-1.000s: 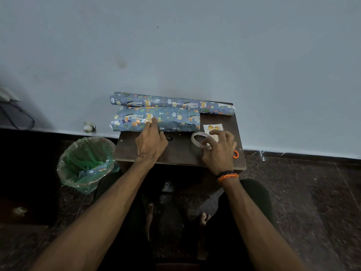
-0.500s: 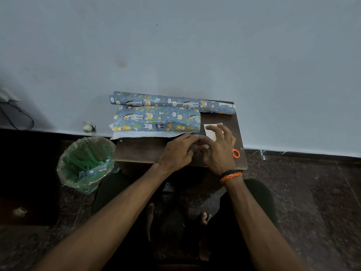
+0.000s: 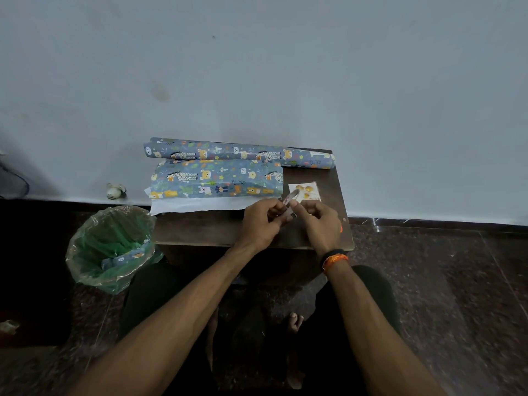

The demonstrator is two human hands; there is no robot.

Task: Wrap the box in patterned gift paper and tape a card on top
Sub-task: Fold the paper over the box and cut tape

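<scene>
The box [image 3: 217,180], partly wrapped in blue animal-print paper, lies at the back of the small dark table [image 3: 205,230]; a white flap of the paper [image 3: 200,204] spreads loose in front of it. A roll of the same paper [image 3: 240,152] lies behind it against the wall. A small white card [image 3: 307,190] with orange shapes sits right of the box. My left hand [image 3: 261,224] and my right hand [image 3: 318,222] together hold a roll of clear tape [image 3: 290,200] on edge above the table, fingers pinching it.
A green bin with a plastic liner [image 3: 110,247] stands on the floor left of the table, a paper scrap inside. An orange scissor handle [image 3: 341,229] peeks out beside my right hand. A small white object [image 3: 114,191] lies by the wall.
My left hand left the wrapped box and joined the right hand at the tape roll. The roll was lifted off the table and tipped on edge. The paper flap fell open.
</scene>
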